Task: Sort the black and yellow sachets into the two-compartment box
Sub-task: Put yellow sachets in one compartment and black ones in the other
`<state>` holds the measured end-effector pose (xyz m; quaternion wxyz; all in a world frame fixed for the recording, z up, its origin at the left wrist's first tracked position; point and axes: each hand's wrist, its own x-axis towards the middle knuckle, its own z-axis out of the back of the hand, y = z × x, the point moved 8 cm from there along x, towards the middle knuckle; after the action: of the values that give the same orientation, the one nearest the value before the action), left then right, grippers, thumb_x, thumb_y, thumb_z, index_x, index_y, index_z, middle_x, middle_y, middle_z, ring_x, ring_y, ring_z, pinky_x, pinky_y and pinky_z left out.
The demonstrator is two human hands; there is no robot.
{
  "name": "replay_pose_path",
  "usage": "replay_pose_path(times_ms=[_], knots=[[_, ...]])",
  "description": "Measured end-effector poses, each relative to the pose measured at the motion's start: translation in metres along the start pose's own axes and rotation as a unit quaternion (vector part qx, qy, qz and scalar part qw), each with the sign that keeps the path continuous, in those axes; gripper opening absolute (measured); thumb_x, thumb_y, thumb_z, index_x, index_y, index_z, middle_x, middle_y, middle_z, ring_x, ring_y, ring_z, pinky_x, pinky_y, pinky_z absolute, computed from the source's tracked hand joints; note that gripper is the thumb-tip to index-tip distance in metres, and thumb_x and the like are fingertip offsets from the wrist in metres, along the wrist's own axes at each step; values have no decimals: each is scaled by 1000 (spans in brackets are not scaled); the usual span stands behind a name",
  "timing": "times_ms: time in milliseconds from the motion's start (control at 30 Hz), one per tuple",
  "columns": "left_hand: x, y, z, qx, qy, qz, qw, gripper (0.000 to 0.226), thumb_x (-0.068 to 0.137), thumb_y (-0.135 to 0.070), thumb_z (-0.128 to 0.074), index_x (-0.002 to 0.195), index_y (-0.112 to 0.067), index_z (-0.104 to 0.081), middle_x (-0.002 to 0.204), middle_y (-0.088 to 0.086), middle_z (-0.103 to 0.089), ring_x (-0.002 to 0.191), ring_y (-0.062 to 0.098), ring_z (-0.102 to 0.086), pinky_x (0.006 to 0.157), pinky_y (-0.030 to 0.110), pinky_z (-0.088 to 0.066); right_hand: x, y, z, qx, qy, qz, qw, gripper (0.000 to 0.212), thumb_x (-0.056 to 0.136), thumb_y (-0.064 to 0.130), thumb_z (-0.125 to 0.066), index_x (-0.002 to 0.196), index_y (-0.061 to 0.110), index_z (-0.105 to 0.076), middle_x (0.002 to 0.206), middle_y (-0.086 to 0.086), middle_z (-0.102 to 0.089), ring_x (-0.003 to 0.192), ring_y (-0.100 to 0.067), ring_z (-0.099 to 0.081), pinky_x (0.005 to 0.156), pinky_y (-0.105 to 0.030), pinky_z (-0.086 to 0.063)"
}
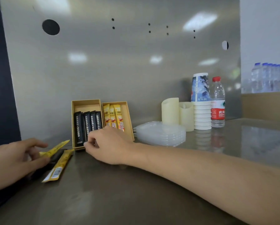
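The tan two-compartment box [130, 122] stands against the steel back wall. Its left compartment holds several black sachets [79, 127] and its right one three yellow sachets [118, 117]. My right hand [110, 145] is at the front of the left compartment, thumb and forefinger pinching the lower end of a black sachet there. My left hand [17, 159] at the lower left pinches a yellow sachet [58, 146], lifted slightly. Another yellow sachet [59, 166] lies on the counter beside a black sachet [55, 157], which is partly hidden under my left hand.
To the right of the box lies a stack of clear plastic lids [162, 132]. Behind them stand two cream candles [170, 111], a stack of paper cups [201, 101] and a water bottle [217, 103]. The steel counter [119, 192] stretches toward me.
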<state>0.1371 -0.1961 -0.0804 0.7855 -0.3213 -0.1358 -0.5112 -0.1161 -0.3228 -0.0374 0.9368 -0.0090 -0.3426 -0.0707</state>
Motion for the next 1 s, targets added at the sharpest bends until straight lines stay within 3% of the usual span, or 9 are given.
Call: replay_pose_path(times_ms=[100, 200, 267, 367, 500, 700, 800, 900, 1000], knots=[[-35, -106, 26, 29, 3, -36, 999, 19, 76, -51, -81, 88, -46, -67, 72, -11, -69, 63, 12, -67, 61, 32, -54, 1, -7, -1, 70, -9, -39, 997, 28, 101, 40, -53, 84, 20, -64, 77, 5, -70, 69, -12, -62, 59, -30, -49], [-39, -136, 32, 7, -6, -68, 998, 9, 84, -41, -77, 89, -43, -69, 85, -9, -70, 77, 8, -65, 71, 27, -55, 2, -15, -8, 165, 2, -90, 982, 33, 98, 50, -53, 101, 20, -67, 84, 5, -75, 76, -10, -68, 76, -43, -60], [-40, -140, 31, -23, 3, -75, 997, 11, 84, -39, -78, 93, -38, -72, 89, -6, -70, 82, 8, -63, 72, 26, -55, 2, -17, -12, 238, 14, -113, 965, 36, 97, 52, -56, 109, 19, -65, 87, 4, -77, 78, -8, -70, 79, -37, -60], [-39, -139, 26, -36, 19, -88, 995, 20, 81, -37, -81, 100, -36, -75, 93, -9, -67, 86, 11, -61, 75, 27, -54, 1, -17, -12, 327, 14, -136, 935, 36, 95, 50, -60, 114, 20, -64, 92, 3, -78, 71, -1, -68, 68, -20, -51], [-39, -137, 23, -39, 20, -106, 993, 25, 79, -38, -83, 102, -40, -73, 102, -20, -64, 91, 12, -60, 78, 24, -52, 4, -20, -10, 392, -26, -154, 907, 10, 96, 33, -66, 95, 24, -71, 80, 5, -76, 66, -3, -69, 65, -18, -49], [-36, -128, 18, -84, 67, -66, 992, 14, 90, -49, -68, 95, -37, -73, 80, -7, -73, 64, 3, -59, 68, 30, -52, 3, -27, -2, 437, -49, -168, 882, 10, 97, 18, -66, 98, 9, -71, 82, -3, -73, 62, -6, -69, 61, -21, -57], [-38, -129, 16, -64, 78, -70, 992, 21, 90, -54, -64, 90, -34, -70, 70, -11, -66, 58, 3, -54, 58, 21, -45, -2, -20, -6, 481, -8, -160, 862, 18, 93, 21, -71, 107, 11, -70, 87, -2, -73, 70, -11, -70, 66, -27, -59], [-38, -130, 15, -75, 87, -69, 991, 28, 88, -57, -63, 85, -30, -68, 63, -9, -59, 55, 4, -47, 55, 23, -40, -4, -3, -10, 467, 35, -109, 877, 26, 88, 17, -77, 112, 12, -68, 85, 1, -74, 73, -16, -71, 62, -27, -57], [-39, -130, 12, -93, 101, -64, 988, 38, 87, -61, -57, 88, -25, -67, 63, -5, -55, 56, 8, -45, 56, 29, -41, -1, -3, -5, 449, 2, -108, 887, 12, 90, 20, -76, 99, 14, -73, 82, -2, -76, 63, -14, -68, 54, -26, -53]])
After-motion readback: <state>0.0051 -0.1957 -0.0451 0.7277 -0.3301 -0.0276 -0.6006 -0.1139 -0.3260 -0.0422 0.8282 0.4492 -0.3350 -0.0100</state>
